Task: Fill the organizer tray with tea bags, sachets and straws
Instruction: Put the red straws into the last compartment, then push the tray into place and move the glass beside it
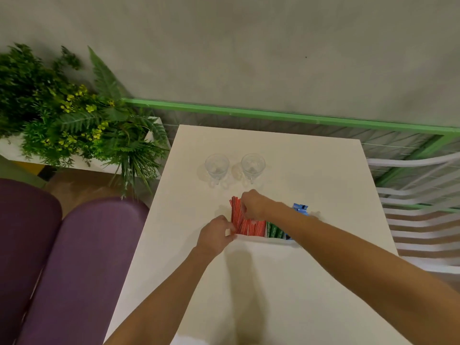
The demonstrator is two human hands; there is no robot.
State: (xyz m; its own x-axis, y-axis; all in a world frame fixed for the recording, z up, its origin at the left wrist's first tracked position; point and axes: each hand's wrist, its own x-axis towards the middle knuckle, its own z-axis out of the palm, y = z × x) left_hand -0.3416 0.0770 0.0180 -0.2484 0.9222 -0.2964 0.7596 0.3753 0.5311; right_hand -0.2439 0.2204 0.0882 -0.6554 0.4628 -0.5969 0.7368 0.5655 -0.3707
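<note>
A white organizer tray [270, 240] sits mid-table. Its left compartment holds a bundle of red-and-white striped straws [245, 224]. To the right of them lie green sachets [275, 231], and blue packets [300, 209] show behind my right forearm. My right hand [254, 205] is closed over the upper part of the straws. My left hand [216, 234] pinches the near left end of the straws at the tray's left corner. The tray's right side is hidden by my right arm.
Two clear glass cups [216, 166] [253, 165] stand behind the tray on the white table [249, 282]. Purple seats [74, 257] are at the left, a green plant [69, 115] at the back left, a white slatted chair [423, 220] at the right.
</note>
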